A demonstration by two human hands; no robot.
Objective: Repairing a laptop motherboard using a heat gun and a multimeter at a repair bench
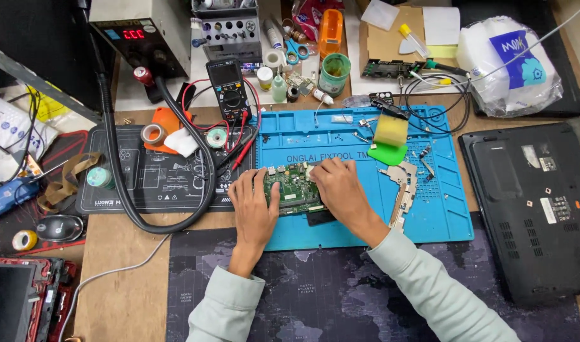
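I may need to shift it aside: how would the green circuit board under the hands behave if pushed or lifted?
The circuit board looks thin and flat, so probably stiff and light. It lies on the blue mat, which likely resists sliding. Its small exposed parts suggest it is fragile; the left hand and right hand rest at its edges, probably the safer place to hold.
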